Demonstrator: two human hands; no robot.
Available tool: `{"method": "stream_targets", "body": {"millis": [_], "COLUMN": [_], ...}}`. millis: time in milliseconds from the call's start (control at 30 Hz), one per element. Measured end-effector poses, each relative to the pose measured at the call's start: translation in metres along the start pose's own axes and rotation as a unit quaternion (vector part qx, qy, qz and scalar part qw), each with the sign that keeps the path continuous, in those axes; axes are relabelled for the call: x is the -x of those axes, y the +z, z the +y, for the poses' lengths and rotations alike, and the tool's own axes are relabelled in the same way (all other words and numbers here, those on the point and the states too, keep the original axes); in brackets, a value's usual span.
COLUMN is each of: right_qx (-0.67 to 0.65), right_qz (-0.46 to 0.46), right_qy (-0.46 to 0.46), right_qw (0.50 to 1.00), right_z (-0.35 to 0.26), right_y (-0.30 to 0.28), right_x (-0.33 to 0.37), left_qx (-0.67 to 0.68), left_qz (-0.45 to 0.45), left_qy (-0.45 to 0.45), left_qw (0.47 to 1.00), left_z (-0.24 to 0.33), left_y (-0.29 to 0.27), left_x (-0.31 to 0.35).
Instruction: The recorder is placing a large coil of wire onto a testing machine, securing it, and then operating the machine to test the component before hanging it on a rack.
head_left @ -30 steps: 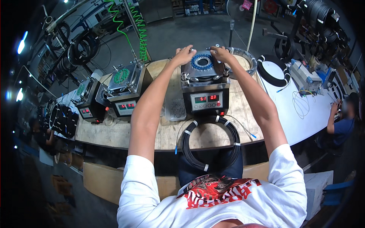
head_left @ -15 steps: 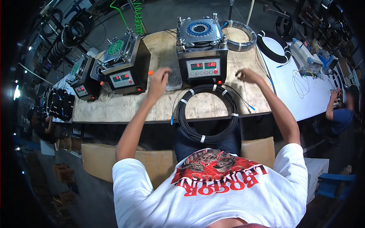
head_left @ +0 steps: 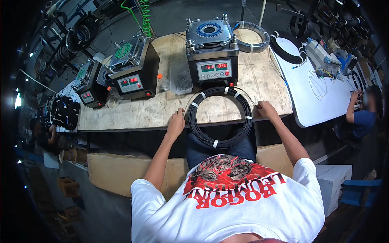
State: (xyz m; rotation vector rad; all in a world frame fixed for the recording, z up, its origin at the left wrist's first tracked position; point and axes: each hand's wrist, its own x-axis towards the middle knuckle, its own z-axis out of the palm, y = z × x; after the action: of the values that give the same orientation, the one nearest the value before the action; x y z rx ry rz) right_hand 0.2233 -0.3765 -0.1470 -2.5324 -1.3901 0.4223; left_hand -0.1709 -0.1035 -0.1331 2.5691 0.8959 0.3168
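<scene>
A coil of black cable (head_left: 193, 121), bound with several white bands, leans over the table's front edge onto my lap. Left of the coil, my left hand (head_left: 176, 121) is closed around one loose cable end. On the other side my right hand (head_left: 266, 109) pinches the second cable end. The blue tips seen earlier on both ends are hidden at my fingers. Just behind the coil stands a black polishing machine (head_left: 213, 67) with a lit red display and a round blue-ringed fixture on its metal top.
A clear plastic tub (head_left: 181, 82) of small parts and an orange-capped bottle (head_left: 163, 83) stand left of the machine. Two similar machines (head_left: 133, 71) are further left. A wrapped coil (head_left: 253, 46) lies behind. A co-worker (head_left: 360, 115) sits at the white table (head_left: 310, 99) on the right.
My left hand has come down from beside the tub to the left cable end. My right hand has moved down onto the right one. Both hands have taken hold.
</scene>
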Motion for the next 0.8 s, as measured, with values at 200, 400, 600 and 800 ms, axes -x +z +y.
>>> {"method": "stream_targets", "body": {"millis": [200,400,600,800], "right_qx": [-0.308,-0.435,-0.500,-0.450], "right_qz": [-0.089,-0.094,-0.108,-0.072], "right_qy": [0.039,0.033,-0.046,-0.139], "right_qw": [0.946,0.895,0.858,0.879], "right_z": [-0.027,-0.037,-0.064,-0.096], "right_y": [-0.023,-0.034,-0.068,-0.089], "right_x": [0.016,0.012,0.018,0.029], "left_qx": [0.079,0.430,0.387,0.269], "left_qz": [-0.002,-0.161,-0.098,-0.078], "left_qy": [-0.050,-0.152,-0.110,-0.031], "left_qw": [0.996,0.875,0.910,0.959], "left_z": [-0.010,0.001,-0.008,0.025], "left_y": [-0.011,-0.031,-0.028,-0.074], "left_x": [0.001,-0.001,0.010,0.012]}}
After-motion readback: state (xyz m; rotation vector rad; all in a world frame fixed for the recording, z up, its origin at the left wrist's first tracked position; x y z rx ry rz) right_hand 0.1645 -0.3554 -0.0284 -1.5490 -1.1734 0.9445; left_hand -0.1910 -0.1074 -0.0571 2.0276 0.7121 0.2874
